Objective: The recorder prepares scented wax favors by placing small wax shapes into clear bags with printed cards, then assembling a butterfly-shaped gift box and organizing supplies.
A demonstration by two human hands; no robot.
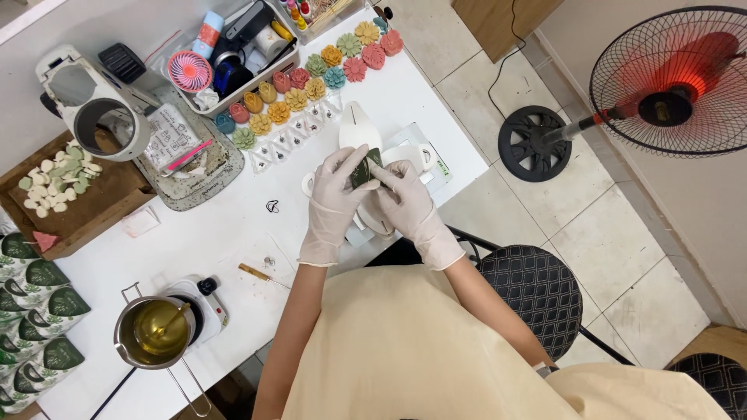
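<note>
Head view: white bench, seen from above; person in a cream apron, both hands in white gloves.
Left hand: fingers closed around a small dark green leaf-shaped piece, gripping its lower left side.
Right hand: fingers pinched on the same piece from the right, thumb on its top face.
Piece location: held just above a white teardrop mould, near the bench's right edge.
Nearby: rows of coloured flower-shaped castings toward the far edge; wooden tray of pale petals at the left edge; metal pot of yellow liquid on a small hotplate at the near edge.
Off bench: standing fan on the tiled floor.
Handling judgement: piece looks thin and brittle; support from both sides, light even pressure and no twisting would suit it.
Obscured: underside of the piece cannot be seen.
</note>
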